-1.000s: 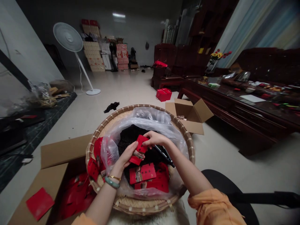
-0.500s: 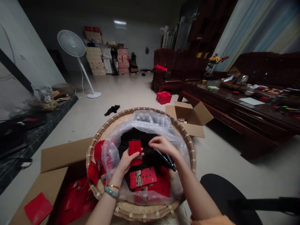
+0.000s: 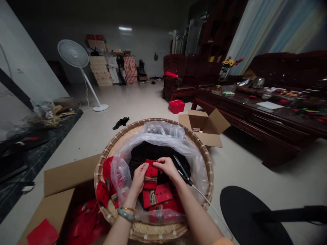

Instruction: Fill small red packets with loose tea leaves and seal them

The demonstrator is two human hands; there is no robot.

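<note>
Both of my hands are over a clear plastic bag [image 3: 119, 172] spread open in a round woven bamboo basket [image 3: 209, 163]. My left hand [image 3: 138, 178] grips the side of a small red packet [image 3: 151, 177] with dark marks and a picture band. At its top edge, my right hand [image 3: 165, 166] pinches it between thumb and fingers. More red packets [image 3: 163, 193] lie just below, in the bag. Black material [image 3: 143, 151] fills the bag behind my hands. Right of my right hand rests a black hair straightener [image 3: 186, 174], jaws apart, with a white cord.
An open carton [image 3: 60, 207] with red packets stands at the lower left. Another open carton [image 3: 214, 131] is beyond the basket on the right, near a dark wooden table [image 3: 230, 112]. A round black base [image 3: 237, 204] is at lower right; a white fan [image 3: 100, 107] stands behind.
My right hand has moved left and down from above the straightener to the packet's top edge. My left hand has shifted slightly right with the packet. The view has turned a little.
</note>
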